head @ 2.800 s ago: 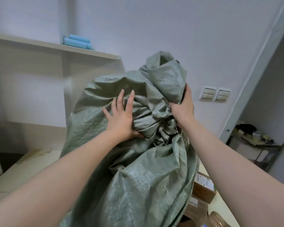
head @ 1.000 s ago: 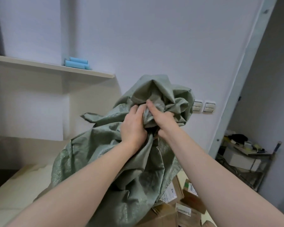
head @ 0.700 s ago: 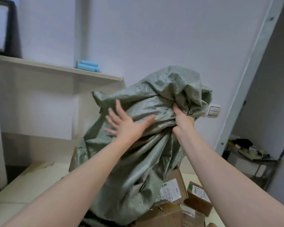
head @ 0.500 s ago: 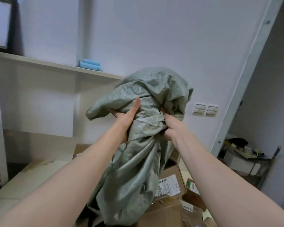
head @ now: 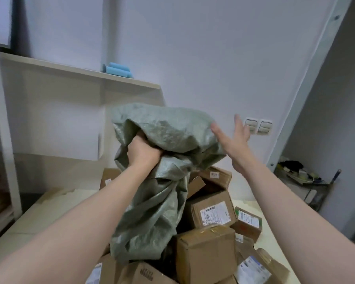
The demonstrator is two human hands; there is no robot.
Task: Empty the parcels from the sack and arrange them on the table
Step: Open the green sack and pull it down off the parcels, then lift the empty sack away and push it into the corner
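Head view: left hand [head: 144, 154] grips the sack [head: 166, 128] above parcels [head: 211, 212], right hand [head: 235, 145] splayed beside it; table [head: 49, 210] extends leftward beneath.

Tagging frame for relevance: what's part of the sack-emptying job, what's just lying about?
Job: green woven sack, left hand gripping it, right hand open beside it, cardboard parcels, table.
Lying about: blue rolls on the shelf, wall switches, cluttered side stand.

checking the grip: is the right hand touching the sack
Cannot tell. In the head view the open right hand sits beside the sack, thumb at its edge, no clear gap.
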